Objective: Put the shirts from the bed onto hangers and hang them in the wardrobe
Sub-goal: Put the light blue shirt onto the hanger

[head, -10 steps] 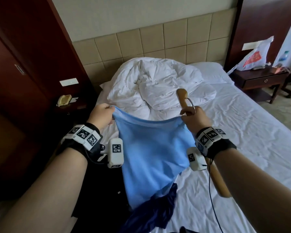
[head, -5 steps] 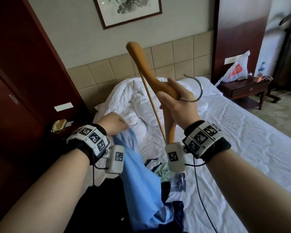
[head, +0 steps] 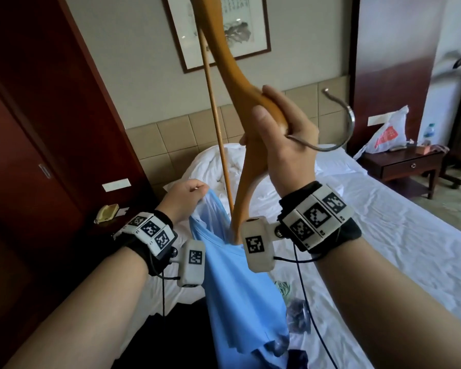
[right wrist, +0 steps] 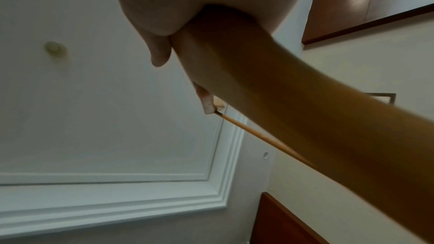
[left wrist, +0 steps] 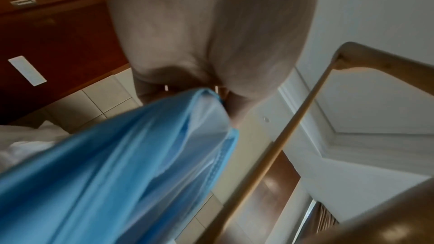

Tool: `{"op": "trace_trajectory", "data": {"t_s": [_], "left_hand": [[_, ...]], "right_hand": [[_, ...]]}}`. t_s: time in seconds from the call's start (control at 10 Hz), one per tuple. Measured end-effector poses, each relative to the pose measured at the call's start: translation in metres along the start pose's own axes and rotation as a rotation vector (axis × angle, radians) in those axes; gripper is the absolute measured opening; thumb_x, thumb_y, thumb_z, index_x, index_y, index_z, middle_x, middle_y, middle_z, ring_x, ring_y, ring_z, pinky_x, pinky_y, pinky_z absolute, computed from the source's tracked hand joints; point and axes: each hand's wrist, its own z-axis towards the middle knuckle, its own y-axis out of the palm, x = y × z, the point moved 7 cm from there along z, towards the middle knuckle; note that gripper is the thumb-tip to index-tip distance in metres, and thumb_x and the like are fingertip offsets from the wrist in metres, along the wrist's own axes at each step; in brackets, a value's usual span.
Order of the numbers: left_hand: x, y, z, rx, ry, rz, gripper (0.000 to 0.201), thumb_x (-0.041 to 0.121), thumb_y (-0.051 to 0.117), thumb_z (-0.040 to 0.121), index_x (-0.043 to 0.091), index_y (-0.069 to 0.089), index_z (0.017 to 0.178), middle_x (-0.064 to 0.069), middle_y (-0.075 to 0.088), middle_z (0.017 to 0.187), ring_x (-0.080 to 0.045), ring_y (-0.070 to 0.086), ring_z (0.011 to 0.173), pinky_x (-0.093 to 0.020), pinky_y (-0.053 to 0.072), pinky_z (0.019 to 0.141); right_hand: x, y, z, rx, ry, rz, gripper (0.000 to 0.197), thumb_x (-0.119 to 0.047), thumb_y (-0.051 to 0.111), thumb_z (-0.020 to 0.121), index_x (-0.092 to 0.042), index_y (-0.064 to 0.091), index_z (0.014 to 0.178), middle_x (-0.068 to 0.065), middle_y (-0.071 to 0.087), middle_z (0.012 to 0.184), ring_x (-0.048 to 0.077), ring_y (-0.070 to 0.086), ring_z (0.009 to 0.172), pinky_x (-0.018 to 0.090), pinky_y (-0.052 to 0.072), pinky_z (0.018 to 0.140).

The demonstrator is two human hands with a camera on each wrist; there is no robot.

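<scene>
1. Two hands share the work above the bed (head: 383,235). The right hand (head: 285,145) has its grip wrapped round the neck of the wooden hanger (head: 240,83), and the left hand (head: 183,199) pinches the top edge of the light blue shirt (head: 240,288).
2. Relative to the bed, the hanger is raised high and tipped on end: one arm points up toward the framed picture (head: 224,27), while the other arm dips down into the shirt's opening. Its metal hook (head: 341,129) sticks out sideways, toward the nightstand (head: 405,163).
3. The shirt hangs from the left hand, with its lower part trailing down onto a dark heap of clothes (head: 298,358) on the bed.
4. The step in hand looks like threading the hanger into the shirt; only the lower arm has entered, so this shirt is not yet hung.
5. The next move likely calls for the left grip to keep the opening spread while the right hand pushes that arm to the shoulder, then levels the hanger so that the upper arm slips under the other shoulder.
6. The wardrobe's rail is not seen from here.
</scene>
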Motion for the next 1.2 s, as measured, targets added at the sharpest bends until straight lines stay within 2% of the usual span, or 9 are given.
{"op": "trace_trajectory", "data": {"t_s": [0.2, 0.3, 0.4, 0.5, 0.6, 0.7, 0.8, 1.0, 1.2], "left_hand": [[0.009, -0.025, 0.004, 0.048, -0.101, -0.274, 0.02, 0.029, 0.055, 0.093, 0.019, 0.07, 0.085, -0.018, 0.065, 0.095, -0.027, 0.059, 0.09, -0.047, 0.048, 0.094], [0.015, -0.035, 0.006, 0.102, -0.175, -0.481, 0.018, 0.021, 0.054, 0.098, 0.014, 0.065, 0.087, -0.014, 0.06, 0.091, -0.026, 0.055, 0.087, -0.035, 0.046, 0.084], [0.018, -0.047, 0.011, 0.167, -0.23, -0.664, 0.023, 0.014, 0.048, 0.1, 0.011, 0.061, 0.081, -0.009, 0.064, 0.076, -0.022, 0.059, 0.073, -0.031, 0.049, 0.072], [0.013, -0.07, 0.012, 0.241, -0.233, -0.719, 0.028, 0.013, 0.047, 0.1, 0.012, 0.061, 0.075, -0.006, 0.063, 0.07, -0.021, 0.059, 0.071, -0.034, 0.051, 0.073], [-0.002, -0.089, 0.011, 0.273, -0.256, -0.753, 0.021, 0.02, 0.057, 0.092, 0.013, 0.064, 0.074, -0.01, 0.061, 0.079, -0.027, 0.06, 0.084, -0.046, 0.049, 0.094], [-0.022, -0.096, 0.01, 0.306, -0.295, -0.8, 0.021, 0.017, 0.05, 0.097, 0.012, 0.059, 0.079, -0.009, 0.057, 0.08, -0.026, 0.058, 0.081, -0.045, 0.049, 0.092], [-0.05, -0.102, 0.013, 0.393, -0.37, -0.773, 0.016, 0.017, 0.047, 0.099, 0.017, 0.054, 0.085, -0.001, 0.057, 0.084, -0.015, 0.057, 0.074, -0.029, 0.052, 0.072], [-0.096, -0.092, 0.017, 0.432, -0.454, -0.797, 0.018, 0.01, 0.047, 0.098, 0.017, 0.053, 0.083, 0.0, 0.057, 0.084, -0.01, 0.057, 0.074, -0.023, 0.049, 0.071], [-0.124, -0.083, 0.019, 0.45, -0.485, -0.699, 0.018, 0.005, 0.051, 0.095, 0.015, 0.059, 0.082, -0.002, 0.061, 0.073, -0.011, 0.057, 0.069, -0.02, 0.045, 0.059]], "right_hand": [[-0.017, 0.017, 0.014, -0.004, -0.069, 0.17, 0.028, -0.015, 0.059, 0.089, -0.014, 0.06, 0.116, 0.012, 0.066, 0.09, 0.029, 0.065, 0.057, 0.034, 0.052, 0.056], [-0.005, 0.025, 0.016, -0.045, -0.003, 0.225, 0.029, -0.018, 0.057, 0.089, -0.018, 0.059, 0.117, 0.009, 0.069, 0.088, 0.028, 0.065, 0.06, 0.036, 0.054, 0.058], [0.023, 0.031, 0.007, -0.089, 0.111, 0.243, 0.03, -0.018, 0.059, 0.086, -0.021, 0.061, 0.116, 0.001, 0.073, 0.088, 0.028, 0.064, 0.058, 0.037, 0.055, 0.058], [0.055, 0.03, -0.008, -0.142, 0.259, 0.226, 0.031, -0.018, 0.062, 0.082, -0.019, 0.063, 0.113, 0.008, 0.069, 0.08, 0.026, 0.063, 0.054, 0.033, 0.053, 0.055], [0.083, 0.022, -0.024, -0.216, 0.402, 0.18, 0.033, -0.018, 0.068, 0.08, -0.02, 0.065, 0.113, 0.006, 0.07, 0.08, 0.027, 0.063, 0.053, 0.031, 0.054, 0.054], [0.104, 0.009, -0.036, -0.286, 0.516, 0.133, 0.039, -0.02, 0.068, 0.079, -0.016, 0.063, 0.117, 0.008, 0.072, 0.081, 0.029, 0.065, 0.056, 0.03, 0.052, 0.055], [0.123, -0.006, -0.045, -0.311, 0.628, 0.108, 0.038, -0.019, 0.066, 0.077, -0.012, 0.065, 0.114, 0.014, 0.071, 0.087, 0.031, 0.065, 0.058, 0.033, 0.053, 0.055], [0.151, -0.027, -0.058, -0.362, 0.765, 0.039, 0.031, -0.011, 0.075, 0.073, -0.011, 0.07, 0.104, 0.015, 0.065, 0.083, 0.029, 0.058, 0.053, 0.032, 0.051, 0.054], [0.168, -0.05, -0.061, -0.343, 0.853, -0.065, 0.028, -0.012, 0.078, 0.067, -0.015, 0.075, 0.095, 0.02, 0.064, 0.077, 0.027, 0.059, 0.05, 0.029, 0.052, 0.05]]}}
